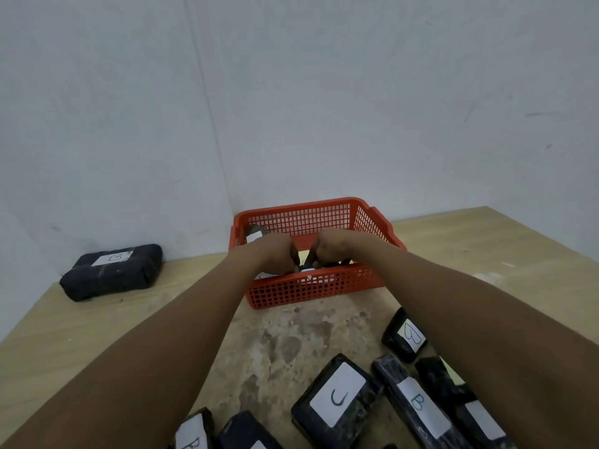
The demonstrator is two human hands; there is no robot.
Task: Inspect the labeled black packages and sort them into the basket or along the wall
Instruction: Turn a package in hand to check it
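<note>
Near pile: black packages on the table, on the camera's side of the red basket (pixel 311 285); labels read C (pixel 337 396) and B (pixel 418 406).
Left hand (pixel 280 254): inside the basket, fingers curled on a dark package (pixel 324 265).
Right hand (pixel 334 249): inside the basket, curled on the same package.
Wall package (pixel 111 272): left of the basket, against the wall, labelled B.

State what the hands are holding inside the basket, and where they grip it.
Both hands, left and right, grip a black wrapped package in the red plastic mesh basket; the exact grip point is hidden.
</note>
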